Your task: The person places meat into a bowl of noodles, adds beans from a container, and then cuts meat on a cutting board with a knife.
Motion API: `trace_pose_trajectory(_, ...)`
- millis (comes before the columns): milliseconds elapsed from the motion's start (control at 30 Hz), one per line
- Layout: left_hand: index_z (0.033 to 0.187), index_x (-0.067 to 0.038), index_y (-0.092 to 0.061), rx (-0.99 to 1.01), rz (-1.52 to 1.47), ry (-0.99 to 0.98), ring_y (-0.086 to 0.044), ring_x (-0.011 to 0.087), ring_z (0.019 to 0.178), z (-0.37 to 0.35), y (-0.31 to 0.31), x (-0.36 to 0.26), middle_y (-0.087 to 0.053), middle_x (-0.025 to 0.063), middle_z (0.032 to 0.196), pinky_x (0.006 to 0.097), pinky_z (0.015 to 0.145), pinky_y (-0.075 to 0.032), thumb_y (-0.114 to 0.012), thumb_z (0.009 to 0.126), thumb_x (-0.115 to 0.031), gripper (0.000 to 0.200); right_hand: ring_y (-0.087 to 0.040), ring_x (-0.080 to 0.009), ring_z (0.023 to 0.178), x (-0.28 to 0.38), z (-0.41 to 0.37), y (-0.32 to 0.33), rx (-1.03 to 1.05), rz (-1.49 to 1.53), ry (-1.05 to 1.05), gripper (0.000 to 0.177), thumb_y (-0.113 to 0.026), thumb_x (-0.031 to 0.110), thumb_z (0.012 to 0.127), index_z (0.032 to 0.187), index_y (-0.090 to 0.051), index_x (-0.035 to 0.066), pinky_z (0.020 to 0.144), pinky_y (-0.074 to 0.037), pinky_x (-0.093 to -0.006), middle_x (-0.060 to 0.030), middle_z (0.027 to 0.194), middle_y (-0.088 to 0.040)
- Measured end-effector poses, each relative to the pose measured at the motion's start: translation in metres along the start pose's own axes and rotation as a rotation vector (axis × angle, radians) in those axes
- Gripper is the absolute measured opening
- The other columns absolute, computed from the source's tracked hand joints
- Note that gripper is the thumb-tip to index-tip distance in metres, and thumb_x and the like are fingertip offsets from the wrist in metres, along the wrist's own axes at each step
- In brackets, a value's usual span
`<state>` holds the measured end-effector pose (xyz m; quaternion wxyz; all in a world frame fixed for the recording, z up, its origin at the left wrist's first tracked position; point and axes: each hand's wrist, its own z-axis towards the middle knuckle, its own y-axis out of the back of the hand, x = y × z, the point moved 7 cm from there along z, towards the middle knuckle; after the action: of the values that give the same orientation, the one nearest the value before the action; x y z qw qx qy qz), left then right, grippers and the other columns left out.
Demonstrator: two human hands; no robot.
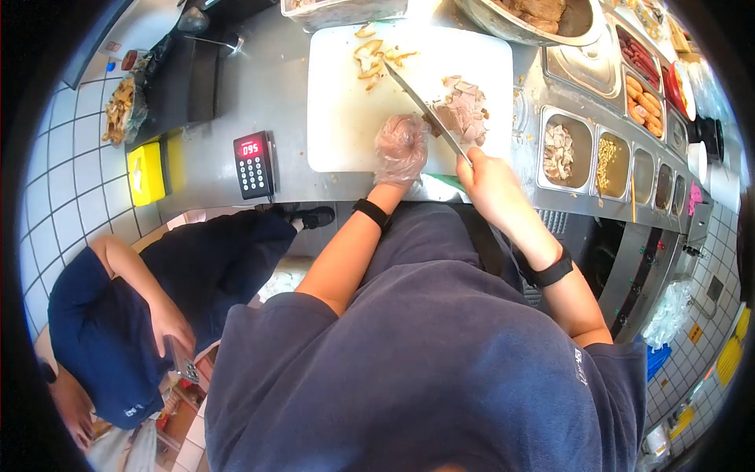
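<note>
My right hand [491, 185] is bare and closed round the handle of a kitchen knife [425, 108]. The long blade points up and left across the white cutting board [338, 118]. Sliced cooked meat [465, 110] lies in a loose pile against the blade's right side. My left hand [401, 145] wears a clear plastic glove and rests curled on the board, just left of the blade. Its fingers are bent under, and whatever they hold is hidden. Near the blade's tip lie brownish slices [368, 59], perhaps mushroom or meat.
A metal bowl of meat chunks [543, 12] stands beyond the board. Steel topping pans [568, 157] line the right, one with sausages [643, 106]. A keypad with a red display [252, 165] sits left. At lower left, a seated person [149, 315] holds a phone [185, 363].
</note>
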<state>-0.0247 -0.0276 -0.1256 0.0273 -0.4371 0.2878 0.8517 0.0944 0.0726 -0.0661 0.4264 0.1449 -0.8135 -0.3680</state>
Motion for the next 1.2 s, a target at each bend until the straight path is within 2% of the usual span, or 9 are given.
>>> trace_pose_trajectory(200, 0.076, -0.004, -0.056, 0.008, -0.023, -0.011, -0.06, 0.033, 0.069, 0.0, -0.001, 0.0, -0.061, 0.0143, 0.08, 0.0395, 0.06, -0.048, -0.065, 0.075, 0.001, 0.01, -0.059, -0.0458, 0.072, 0.0, 0.025, -0.019, -0.062, 0.021, 0.021, 0.03, -0.048, 0.025, 0.093, 0.086, -0.054, -0.003, 0.065, -0.046, -0.0497, -0.0277, 0.071, -0.059)
trace_pose_trajectory(300, 0.077, -0.004, -0.055, 0.003, -0.01, -0.072, -0.059, 0.033, 0.07, 0.001, 0.0, -0.005, -0.06, 0.0144, 0.08, 0.0399, 0.061, -0.048, -0.064, 0.076, 0.0, 0.01, -0.059, -0.0444, 0.07, -0.009, 0.029, -0.007, -0.092, 0.088, 0.08, 0.03, -0.049, 0.025, 0.093, 0.085, -0.056, -0.003, 0.063, -0.045, -0.0475, -0.0268, 0.069, -0.058)
trace_pose_trajectory(333, 0.078, -0.004, -0.055, -0.005, -0.004, -0.09, -0.059, 0.0329, 0.07, 0.002, 0.001, -0.005, -0.06, 0.0144, 0.081, 0.04, 0.061, -0.048, -0.064, 0.076, 0.0, 0.01, -0.059, -0.0426, 0.067, -0.007, 0.025, 0.001, -0.04, 0.111, 0.017, 0.031, -0.05, 0.026, 0.093, 0.086, -0.057, -0.003, 0.061, -0.045, -0.045, -0.0258, 0.066, -0.057)
trace_pose_trajectory(533, 0.079, -0.003, -0.054, 0.009, -0.031, 0.004, -0.058, 0.0337, 0.073, 0.0, 0.002, -0.001, -0.058, 0.0149, 0.082, 0.04, 0.065, -0.047, -0.064, 0.077, 0.0, 0.011, -0.059, -0.0412, 0.065, 0.001, 0.009, 0.019, -0.107, 0.115, 0.027, 0.032, -0.049, 0.028, 0.093, 0.088, -0.057, -0.003, 0.061, -0.045, -0.044, -0.0255, 0.066, -0.057)
trace_pose_trajectory(633, 0.078, -0.004, -0.054, 0.016, -0.034, -0.018, -0.057, 0.0338, 0.073, 0.002, 0.004, -0.004, -0.058, 0.015, 0.082, 0.0398, 0.064, -0.047, -0.063, 0.078, 0.0, 0.01, -0.059, -0.0395, 0.063, -0.015, 0.028, -0.011, -0.126, 0.026, 0.035, 0.031, -0.049, 0.027, 0.094, 0.092, -0.058, -0.002, 0.06, -0.045, -0.0429, -0.0247, 0.066, -0.058)
trace_pose_trajectory(933, 0.075, -0.004, -0.052, -0.004, -0.076, 0.026, -0.057, 0.032, 0.07, 0.002, 0.01, -0.004, -0.058, 0.0135, 0.08, 0.0385, 0.063, -0.047, -0.062, 0.076, 0.002, 0.011, -0.059, -0.0452, 0.07, 0.001, 0.014, 0.017, -0.075, 0.171, -0.006, 0.032, -0.049, 0.028, 0.094, 0.089, -0.058, -0.002, 0.063, -0.046, -0.0475, -0.0273, 0.07, -0.059)
trace_pose_trajectory(1033, 0.073, -0.004, -0.052, -0.001, -0.115, 0.048, -0.057, 0.032, 0.069, 0.001, 0.008, 0.0, -0.057, 0.0131, 0.078, 0.0373, 0.062, -0.047, -0.06, 0.073, 0.004, 0.012, -0.059, -0.0445, 0.069, -0.006, 0.022, -0.007, -0.046, -0.003, 0.027, 0.031, -0.049, 0.027, 0.094, 0.089, -0.058, -0.002, 0.063, -0.046, -0.047, -0.027, 0.069, -0.059)
trace_pose_trajectory(1200, 0.072, -0.005, -0.052, 0.009, -0.073, 0.019, -0.059, 0.0303, 0.07, 0.0, 0.004, 0.001, -0.059, 0.0126, 0.078, 0.0367, 0.063, -0.048, -0.06, 0.071, 0.003, 0.012, -0.06, -0.0444, 0.071, -0.011, 0.023, -0.011, -0.07, 0.084, 0.009, 0.032, -0.05, 0.029, 0.093, 0.09, -0.058, -0.001, 0.064, -0.046, -0.048, -0.0273, 0.07, -0.059)
